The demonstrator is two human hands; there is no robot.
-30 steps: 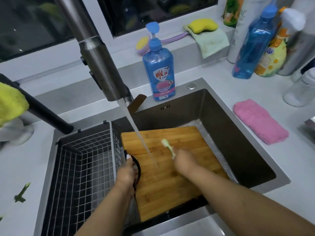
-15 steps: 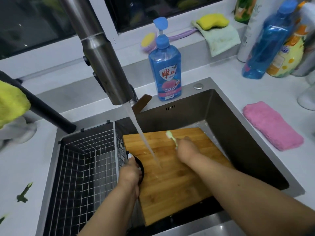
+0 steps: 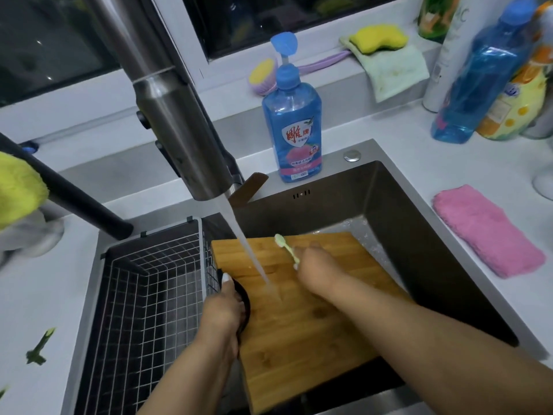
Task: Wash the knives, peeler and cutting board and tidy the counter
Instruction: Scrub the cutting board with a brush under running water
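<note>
Left hand (image 3: pixel 223 310) grips cutting board (image 3: pixel 302 322) by its edge; right hand (image 3: pixel 314 265), w/ green brush (image 3: pixel 287 248) clutched, scrubs under tap water (image 3: pixel 248 250).

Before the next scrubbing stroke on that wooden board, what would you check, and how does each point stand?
1. Rectangular bamboo cutting board steadied: ok, the left hand grips its black handle at the left edge.
2. Water reaching the board: ok, the stream from the steel faucet lands on its upper surface.
3. Scrubbing tool in hand: ok, the right hand holds a pale green brush.
4. Board inside the dark steel sink: ok, tilted over the basin beside the wire basket.
5. Soap on the board: cannot tell.
6. Knives and peeler washed: cannot tell, none in view.
</note>
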